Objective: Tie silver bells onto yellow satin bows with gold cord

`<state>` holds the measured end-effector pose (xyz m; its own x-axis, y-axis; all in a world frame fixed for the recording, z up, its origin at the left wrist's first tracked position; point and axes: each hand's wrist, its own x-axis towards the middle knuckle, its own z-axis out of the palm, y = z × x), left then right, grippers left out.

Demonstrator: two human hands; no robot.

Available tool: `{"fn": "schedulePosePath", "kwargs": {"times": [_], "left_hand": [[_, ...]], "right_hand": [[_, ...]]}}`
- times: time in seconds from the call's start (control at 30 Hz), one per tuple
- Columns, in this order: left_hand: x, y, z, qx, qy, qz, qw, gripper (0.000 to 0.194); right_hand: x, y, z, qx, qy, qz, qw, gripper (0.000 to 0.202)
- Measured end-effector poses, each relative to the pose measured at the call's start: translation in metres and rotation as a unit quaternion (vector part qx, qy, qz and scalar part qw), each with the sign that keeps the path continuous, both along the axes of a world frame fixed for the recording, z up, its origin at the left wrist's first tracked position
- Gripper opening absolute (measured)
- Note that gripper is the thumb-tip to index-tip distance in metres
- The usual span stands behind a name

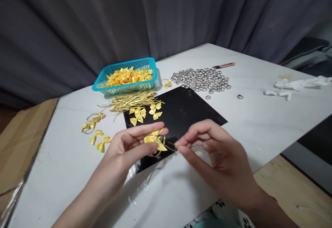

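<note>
Between the thumb and fingers of my left hand [132, 148] is a yellow ribbon bow [158, 144] with a small silver bell at its middle and a gold loop around it. My right hand [212, 155] pinches the thin end of a gold twist tie [171, 146] that runs out from the bow. Both hands are above the near part of a black mat [186, 110]. Several loose yellow bows [138, 114] lie at the mat's far left edge, beside a pile of gold twist ties [132, 100].
A blue basket [97, 87] full of yellow bows stands at the back. Silver bells [202, 79] lie heaped right of it, with pink-handled snips [224, 65] behind. Tied bows [89, 126] sit at the left, and white crumpled pieces [298, 83] at the right. A cardboard box [28, 141] adjoins the table.
</note>
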<state>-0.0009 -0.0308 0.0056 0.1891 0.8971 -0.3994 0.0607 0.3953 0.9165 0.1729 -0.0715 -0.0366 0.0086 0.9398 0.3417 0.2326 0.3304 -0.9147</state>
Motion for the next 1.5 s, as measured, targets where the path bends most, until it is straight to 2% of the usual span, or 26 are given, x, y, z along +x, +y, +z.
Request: {"fn": "schedulePosePath", "kwargs": {"times": [0.23,0.6,0.9,1.1,1.3,1.5], "left_hand": [[0.005,-0.005,0.001,-0.009,0.007,0.011,1.0,0.025],[0.008,-0.004,0.005,-0.014,0.021,0.017,1.0,0.024],[0.003,-0.003,0.0,-0.006,0.003,0.0,1.0,0.029],[0.005,-0.005,0.001,-0.027,-0.043,0.008,0.999,0.026],[0.004,-0.005,0.001,-0.031,-0.056,-0.001,0.998,0.026],[0.004,-0.005,0.0,-0.025,-0.035,-0.003,0.999,0.029]], "right_hand": [[-0.014,0.0,-0.005,0.018,-0.004,0.01,1.0,0.013],[-0.017,0.002,-0.007,0.009,0.005,-0.017,1.0,0.01],[-0.019,0.0,-0.01,-0.014,0.015,-0.031,0.999,0.007],[-0.022,0.002,-0.008,-0.061,0.119,-0.017,0.991,0.007],[-0.023,0.003,-0.005,-0.17,0.239,0.038,0.955,0.018],[-0.024,0.003,-0.01,-0.196,0.288,0.044,0.936,0.023]]}}
